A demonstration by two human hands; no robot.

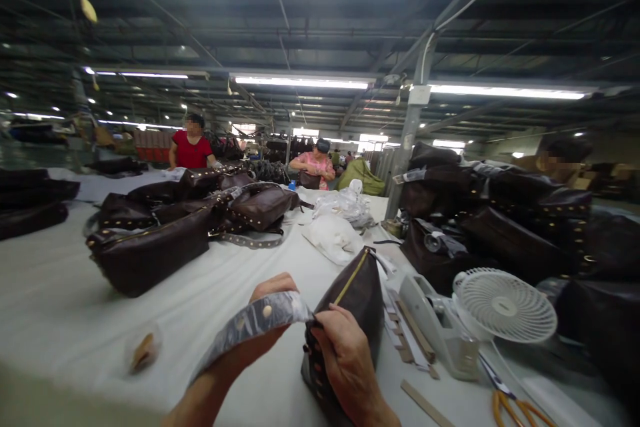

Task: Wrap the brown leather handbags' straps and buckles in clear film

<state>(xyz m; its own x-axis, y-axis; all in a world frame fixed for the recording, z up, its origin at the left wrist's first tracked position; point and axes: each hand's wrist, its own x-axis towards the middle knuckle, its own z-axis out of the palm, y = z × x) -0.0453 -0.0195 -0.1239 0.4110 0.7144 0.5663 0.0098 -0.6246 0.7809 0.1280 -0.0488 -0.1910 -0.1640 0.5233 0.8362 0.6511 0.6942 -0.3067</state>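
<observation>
A dark brown leather bag (357, 293) with a gold zip stands upright on the white table (60, 293) right in front of me. My right hand (347, 363) grips its near edge, fingers closed on the studded side. My left hand (265, 320) is closed on a grey studded strap (250, 327) wrapped in clear plastic; the strap runs from the bag's edge over my palm and down toward my wrist.
Several brown studded bags (150, 247) lie at the left, and more (500, 227) are piled at the right. A small white fan (505, 307), a tape dispenser (435, 327), orange-handled scissors (515, 400) and white plastic bags (333, 237) sit nearby. Other people (193, 143) work farther back.
</observation>
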